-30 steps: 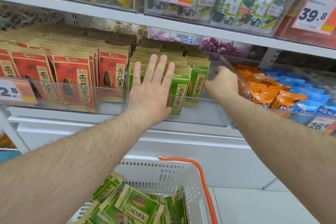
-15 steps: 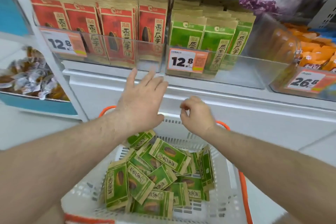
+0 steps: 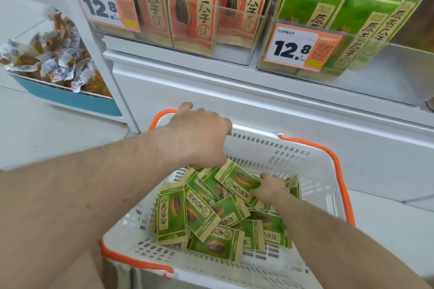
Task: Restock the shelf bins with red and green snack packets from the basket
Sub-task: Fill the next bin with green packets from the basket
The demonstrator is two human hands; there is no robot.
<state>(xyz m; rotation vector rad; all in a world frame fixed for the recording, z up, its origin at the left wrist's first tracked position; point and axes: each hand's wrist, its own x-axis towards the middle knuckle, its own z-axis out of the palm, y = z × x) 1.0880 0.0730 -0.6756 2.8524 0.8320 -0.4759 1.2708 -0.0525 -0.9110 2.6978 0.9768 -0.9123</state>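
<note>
A white basket [image 3: 303,159] with orange handles stands on the floor below the shelf and holds several green snack packets [image 3: 199,213]. My right hand [image 3: 270,189] is inside the basket and pinches the top green packet [image 3: 238,179] by its edge. My left hand [image 3: 199,134] hangs over the basket's far left side with its fingers pointing down at the packets; the fingertips are hidden. On the shelf above, a clear bin holds upright red packets [image 3: 195,4]. The clear bin to its right holds upright green packets [image 3: 328,4].
Each bin front carries an orange 12.8 price tag [image 3: 298,48]. A white shelf base [image 3: 234,91] stands right behind the basket. At the left, a blue bin [image 3: 70,98] holds small wrapped snacks. White floor tiles lie on both sides.
Both hands came down from the green shelf bin into the basket. My right hand went from held above it to pinching a green packet. The view tilted down.
</note>
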